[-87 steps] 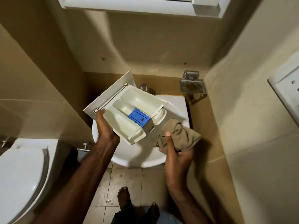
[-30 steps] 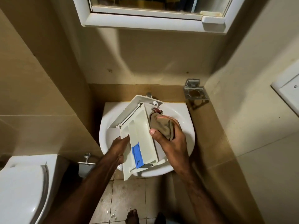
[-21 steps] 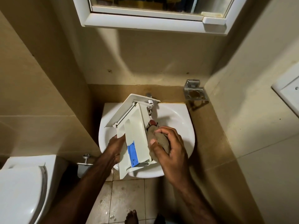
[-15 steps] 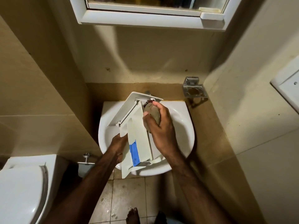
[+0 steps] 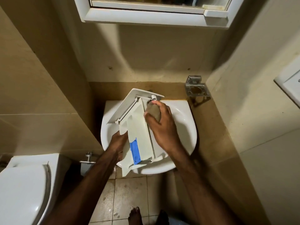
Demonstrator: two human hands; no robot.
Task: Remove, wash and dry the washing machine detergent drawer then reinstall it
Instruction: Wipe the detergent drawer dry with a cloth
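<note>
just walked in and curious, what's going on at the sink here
A person is drying a washing machine detergent drawer over the sink. The left hand grips the drawer's side and holds it tilted on edge, front panel toward the wall. The right hand presses a bunched brown cloth into the drawer near the front panel. The drawer is out of the machine and not yet reinstalled.

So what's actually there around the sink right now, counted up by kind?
Hands: 2, left hand and right hand
Detergent drawer: 1
Cloth: 1
Basin: 1
Toilet: 1
Metal wall holder: 1
Mirror cabinet: 1
Total: 8
</note>
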